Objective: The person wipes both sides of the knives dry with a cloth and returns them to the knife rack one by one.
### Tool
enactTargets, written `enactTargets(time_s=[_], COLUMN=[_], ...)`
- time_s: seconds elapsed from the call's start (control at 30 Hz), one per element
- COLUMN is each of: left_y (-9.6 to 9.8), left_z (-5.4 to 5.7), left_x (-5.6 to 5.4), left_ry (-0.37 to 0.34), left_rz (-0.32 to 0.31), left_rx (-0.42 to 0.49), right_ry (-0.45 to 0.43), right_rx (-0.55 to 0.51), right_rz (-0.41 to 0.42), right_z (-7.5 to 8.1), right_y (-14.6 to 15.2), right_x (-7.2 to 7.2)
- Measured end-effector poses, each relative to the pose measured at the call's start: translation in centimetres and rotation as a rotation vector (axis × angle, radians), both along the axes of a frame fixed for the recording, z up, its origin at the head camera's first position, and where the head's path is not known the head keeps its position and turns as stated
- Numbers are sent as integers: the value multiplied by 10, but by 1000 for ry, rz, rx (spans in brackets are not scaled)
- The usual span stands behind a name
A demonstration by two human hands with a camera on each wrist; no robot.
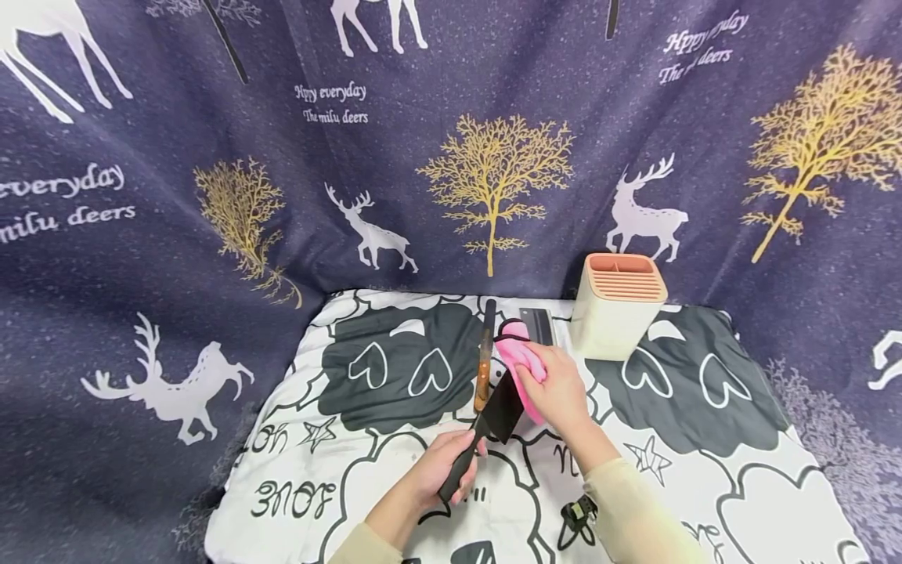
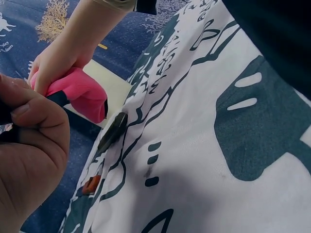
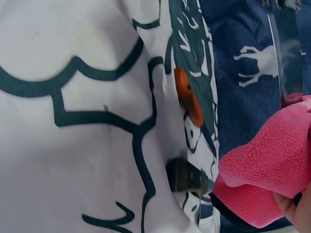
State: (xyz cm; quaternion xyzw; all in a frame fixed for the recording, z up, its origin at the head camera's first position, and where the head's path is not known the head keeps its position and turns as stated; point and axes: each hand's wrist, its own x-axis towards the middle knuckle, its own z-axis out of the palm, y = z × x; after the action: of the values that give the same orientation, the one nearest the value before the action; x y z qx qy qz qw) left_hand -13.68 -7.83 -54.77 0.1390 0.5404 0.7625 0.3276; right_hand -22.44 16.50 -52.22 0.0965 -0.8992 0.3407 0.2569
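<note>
My left hand grips the black handle of a cleaver, fingers curled round it. The cleaver's dark, broad blade points up and away to the right. A pink cloth with black edging is held in my right hand, against the right side of the blade and partly covering it. In the right wrist view the cloth looks fluffy and folded, with the blade rising beyond it. Just past the cleaver lies a knife with a wooden handle.
A cream knife block with a slotted salmon top stands at the back right. Left of it lies another broad grey blade, partly hidden by the cloth. The surface wears a black-and-white printed cloth; a dark blue curtain hangs behind.
</note>
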Motion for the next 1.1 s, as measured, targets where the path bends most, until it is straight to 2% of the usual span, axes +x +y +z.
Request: enactTargets(time_s=[0.2,0.57,0.87,0.97,1.1], left_y=[-1,0,-2,-3,-2], left_z=[-1,0,-3,-4,-4], left_x=[1,2,1,1,0], left_ry=[17,11,27,26,15], left_rz=[-24,-31,-57,-62,-66], left_rx=[-23,-38,16,27,12], right_ry=[-58,-231,-294,-314,-341], right_rx=[-47,-130,-186,-242,-270], right_rz=[-23,-84,-148,-135,-71], right_z=[3,5,10,12,15], right_y=[14,42,64,66,65], right_x=[-5,-18,-21,-20,-17])
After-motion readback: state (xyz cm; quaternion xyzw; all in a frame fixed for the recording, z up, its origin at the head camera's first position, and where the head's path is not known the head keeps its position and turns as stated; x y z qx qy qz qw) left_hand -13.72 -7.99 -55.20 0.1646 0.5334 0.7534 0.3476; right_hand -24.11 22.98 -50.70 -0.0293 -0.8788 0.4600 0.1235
